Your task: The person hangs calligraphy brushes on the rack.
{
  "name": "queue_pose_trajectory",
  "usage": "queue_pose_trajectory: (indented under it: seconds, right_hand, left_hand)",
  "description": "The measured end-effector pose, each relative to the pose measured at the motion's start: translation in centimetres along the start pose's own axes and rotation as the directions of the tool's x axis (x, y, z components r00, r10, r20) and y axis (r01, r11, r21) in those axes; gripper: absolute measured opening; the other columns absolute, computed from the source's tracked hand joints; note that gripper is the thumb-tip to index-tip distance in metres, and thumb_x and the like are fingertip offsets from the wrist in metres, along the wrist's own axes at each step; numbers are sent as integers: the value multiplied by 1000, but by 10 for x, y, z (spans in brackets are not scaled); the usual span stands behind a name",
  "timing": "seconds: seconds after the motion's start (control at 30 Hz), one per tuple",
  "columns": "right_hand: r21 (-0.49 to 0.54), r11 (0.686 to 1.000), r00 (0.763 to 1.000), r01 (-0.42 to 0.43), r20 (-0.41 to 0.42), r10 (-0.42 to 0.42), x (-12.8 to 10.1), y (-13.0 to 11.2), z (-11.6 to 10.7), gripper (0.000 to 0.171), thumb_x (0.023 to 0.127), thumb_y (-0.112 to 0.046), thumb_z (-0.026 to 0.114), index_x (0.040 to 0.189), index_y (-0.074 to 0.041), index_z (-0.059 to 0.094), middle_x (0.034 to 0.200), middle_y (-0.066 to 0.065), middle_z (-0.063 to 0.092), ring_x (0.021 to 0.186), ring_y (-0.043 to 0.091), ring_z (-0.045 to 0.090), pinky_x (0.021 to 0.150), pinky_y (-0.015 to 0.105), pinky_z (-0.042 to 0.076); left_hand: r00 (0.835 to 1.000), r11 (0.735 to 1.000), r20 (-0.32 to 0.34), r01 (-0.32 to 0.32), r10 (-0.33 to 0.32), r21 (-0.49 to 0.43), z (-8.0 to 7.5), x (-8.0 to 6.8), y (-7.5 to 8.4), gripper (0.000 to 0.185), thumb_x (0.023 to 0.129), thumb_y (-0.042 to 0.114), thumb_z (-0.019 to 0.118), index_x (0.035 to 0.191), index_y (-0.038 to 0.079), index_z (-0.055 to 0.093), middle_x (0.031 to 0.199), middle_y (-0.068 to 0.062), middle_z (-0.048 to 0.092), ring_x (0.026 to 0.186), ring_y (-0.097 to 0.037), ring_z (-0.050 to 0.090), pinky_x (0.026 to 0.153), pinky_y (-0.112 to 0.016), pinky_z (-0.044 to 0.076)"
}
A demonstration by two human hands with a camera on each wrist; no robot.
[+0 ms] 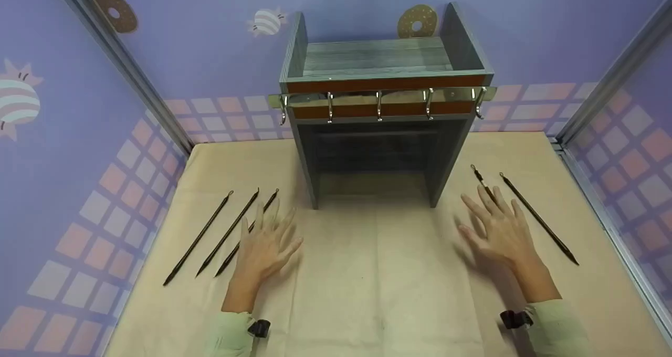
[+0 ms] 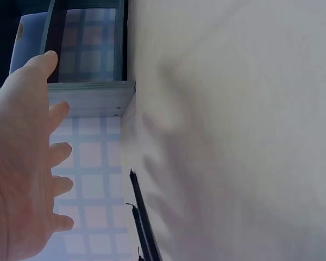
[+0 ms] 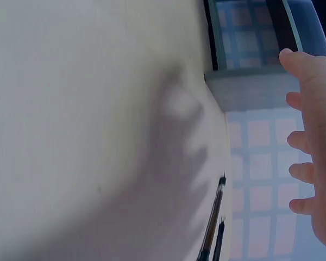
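Sleeve cuffs nearest, then both hands flat, fingers spread, holding nothing. Left hand [image 1: 265, 247] hovers beside innermost of three brushes [image 1: 226, 232] on desk [image 1: 378, 273]. Right hand [image 1: 499, 228] covers part of inner brush of right pair [image 1: 538, 218]. Judgement: pinch brush mid-shaft, lift level so tip doesn't drag. Beyond: wooden shelf [image 1: 386, 110] with hook rail [image 1: 380, 105]; shelf legs stand close to inner brushes.

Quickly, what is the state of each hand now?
Left hand: open, fingers spread, holding nothing.
Right hand: open, fingers spread, holding nothing.
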State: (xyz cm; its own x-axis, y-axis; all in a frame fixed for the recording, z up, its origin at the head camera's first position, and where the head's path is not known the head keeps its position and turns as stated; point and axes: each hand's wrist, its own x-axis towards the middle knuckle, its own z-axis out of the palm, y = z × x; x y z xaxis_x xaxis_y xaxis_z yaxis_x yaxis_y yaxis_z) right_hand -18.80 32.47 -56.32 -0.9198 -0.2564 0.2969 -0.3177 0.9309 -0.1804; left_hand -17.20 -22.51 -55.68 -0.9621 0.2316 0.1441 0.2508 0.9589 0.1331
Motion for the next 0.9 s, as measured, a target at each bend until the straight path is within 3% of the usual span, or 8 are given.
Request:
queue_pose_trajectory:
  seconds: [0.17, 0.37, 0.63, 0.9]
  right_hand:
    - [-6, 999, 999, -36, 16, 36, -7, 16, -6, 74, 104, -48, 68, 171, -23, 47, 181, 24, 39, 165, 59, 35, 130, 84, 27]
    - [30, 996, 996, -79, 42, 77, -8, 38, -14, 74, 107, -50, 66, 173, -26, 45, 179, 26, 41, 164, 61, 36, 124, 86, 34]
    - [26, 994, 995, -102, 18, 101, 4, 64, -25, 71, 106, -51, 69, 170, -23, 50, 174, 27, 48, 159, 61, 43, 104, 88, 47]
    - [64, 987, 989, -145, -16, 147, 15, 86, -34, 66, 108, -49, 69, 165, -19, 55, 170, 29, 52, 150, 61, 49, 97, 83, 51]
  left_hand:
    - [1000, 1000, -29, 10, -10, -25, -9, 2, -6, 76, 107, 62, 60, 174, 30, 45, 187, -15, 32, 173, -52, 28, 130, -87, 27]
    - [991, 996, -135, -37, 26, -78, -22, 14, -10, 76, 105, 54, 65, 172, 22, 49, 183, -16, 40, 170, -51, 34, 131, -87, 25]
    - [961, 968, -275, -81, 13, -238, -51, 40, -13, 78, 102, 42, 70, 172, 15, 48, 181, -15, 45, 171, -50, 34, 131, -87, 25]
    - [917, 905, -400, -179, 11, -386, -84, 65, -6, 81, 101, 37, 69, 172, 7, 44, 180, -19, 45, 170, -49, 36, 135, -82, 24]
